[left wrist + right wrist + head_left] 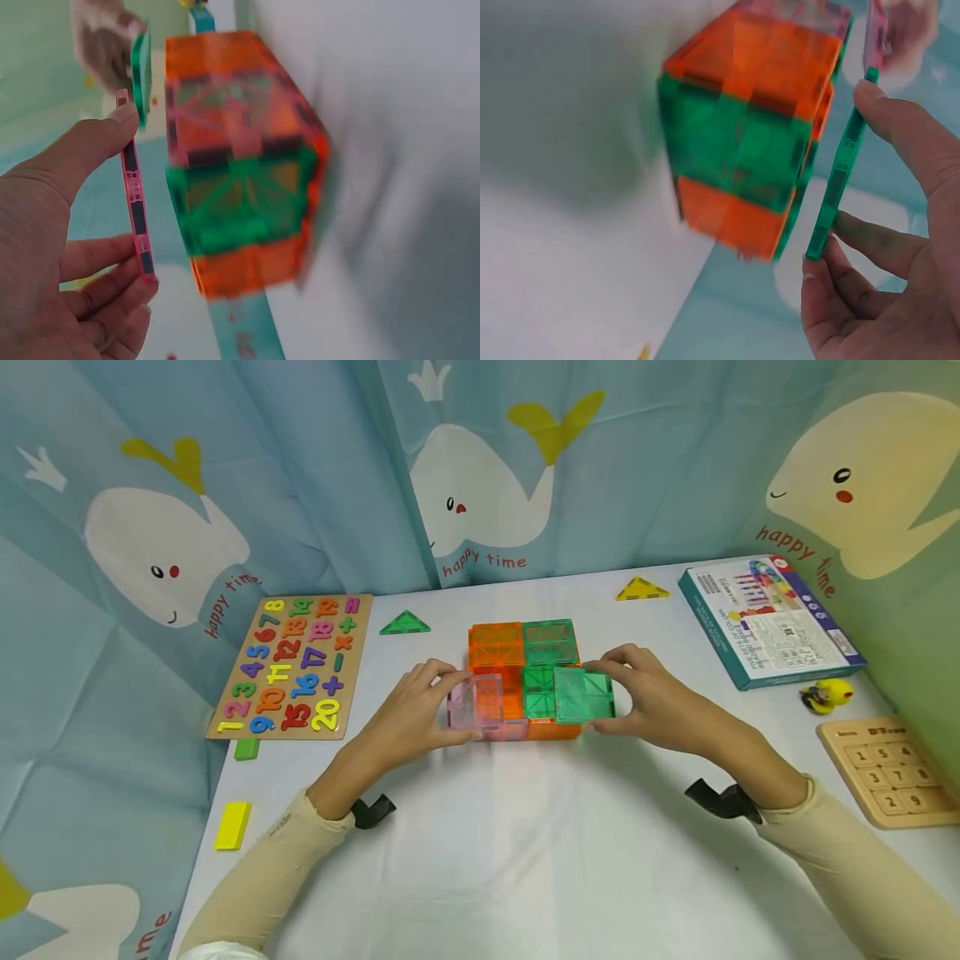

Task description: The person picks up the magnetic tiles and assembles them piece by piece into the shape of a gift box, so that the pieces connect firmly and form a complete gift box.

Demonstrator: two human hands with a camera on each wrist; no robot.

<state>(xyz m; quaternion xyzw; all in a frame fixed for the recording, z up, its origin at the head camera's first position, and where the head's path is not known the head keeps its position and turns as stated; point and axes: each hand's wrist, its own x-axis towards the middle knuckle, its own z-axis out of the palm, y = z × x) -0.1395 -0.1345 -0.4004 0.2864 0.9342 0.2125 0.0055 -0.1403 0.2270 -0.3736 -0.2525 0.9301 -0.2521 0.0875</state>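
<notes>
A block built of see-through orange, green and pink square magnetic tiles (497,645) stands mid-table; orange and green squares cover the far part of its top. My left hand (412,714) pinches a pink square tile (462,706) by its edges, above the block's near left. In the left wrist view that pink tile (135,195) is edge-on between thumb and fingertips, apart from the block. With thumb and fingers, my right hand (651,706) grips a green square tile (588,695) above the near right. The right wrist view shows this green tile (840,169) edge-on, also apart.
A number board (288,668) lies at the left, near green and yellow blocks (232,825). Green (406,622) and yellow triangle tiles (641,588) lie farther back. At the right are a boxed set (772,618), a small yellow toy (827,695) and a wooden number tray (840,735).
</notes>
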